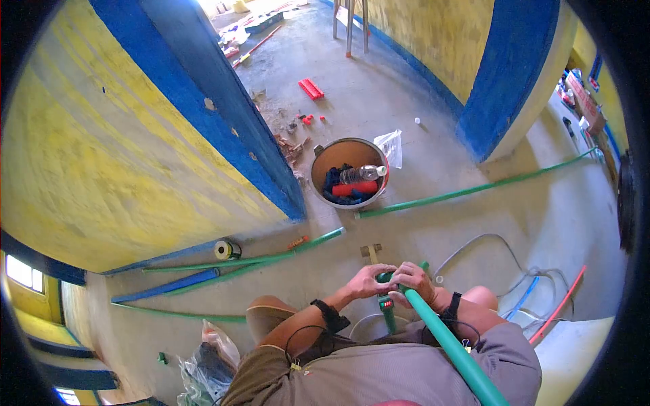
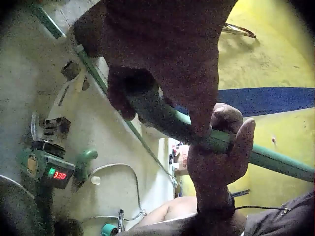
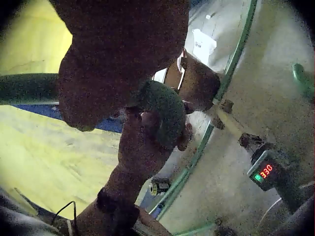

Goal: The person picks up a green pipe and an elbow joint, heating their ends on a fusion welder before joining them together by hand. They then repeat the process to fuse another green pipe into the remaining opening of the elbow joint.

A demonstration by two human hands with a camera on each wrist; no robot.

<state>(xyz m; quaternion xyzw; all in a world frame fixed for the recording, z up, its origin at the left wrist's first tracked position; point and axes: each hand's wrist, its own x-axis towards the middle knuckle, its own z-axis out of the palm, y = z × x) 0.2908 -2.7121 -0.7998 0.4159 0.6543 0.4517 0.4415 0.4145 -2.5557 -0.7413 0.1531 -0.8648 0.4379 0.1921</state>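
My right hand [image 1: 412, 279] grips a long green plastic pipe [image 1: 450, 345] near its front end; the pipe slants back over my right shoulder. Close against it, my left hand [image 1: 369, 282] holds a green elbow fitting [image 3: 170, 115] at that end of the pipe. Fingers hide the joint between pipe and elbow. Below the hands stands a green pipe-welding iron [image 2: 54, 167], its red display [image 3: 266, 171] reading 330. Another small green fitting [image 2: 88, 155] is beside the iron, apart from both hands.
Ahead on the floor stands a bucket [image 1: 325, 152] with a bottle and red and blue things inside. Green pipes [image 1: 474, 188] lie to both sides. A grey cable [image 1: 509, 252] curls at the right, near a red pipe [image 1: 558, 304]. Plastic bags [image 1: 210, 365] lie at the left.
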